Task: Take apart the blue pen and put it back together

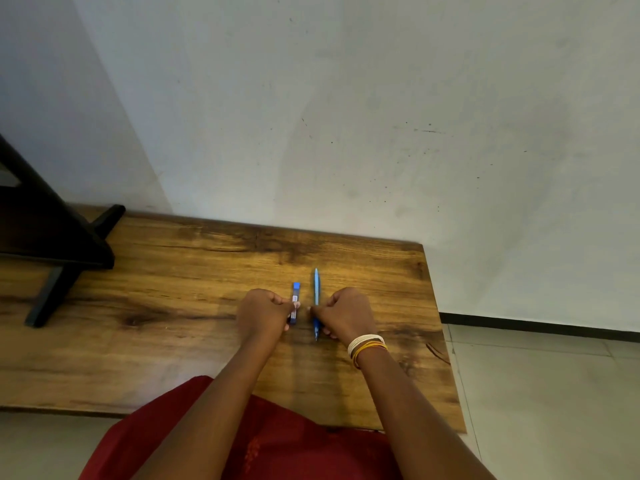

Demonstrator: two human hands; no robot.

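A slim blue pen [316,289] lies lengthwise on the wooden table [173,306], its light blue part pointing away from me and its darker end toward me. My right hand [346,313] has its fingers curled round the pen's near part. Just left of the pen lies a short blue piece with a white label [295,296]. My left hand [265,311] pinches that piece at its middle with curled fingers. The two hands sit side by side, a small gap between them.
A black stand with splayed legs [62,258] occupies the table's far left. A pale wall [346,116] rises behind the table. The table's right edge [446,341] drops to a tiled floor [554,393]. Red cloth [277,445] covers my lap at the near edge.
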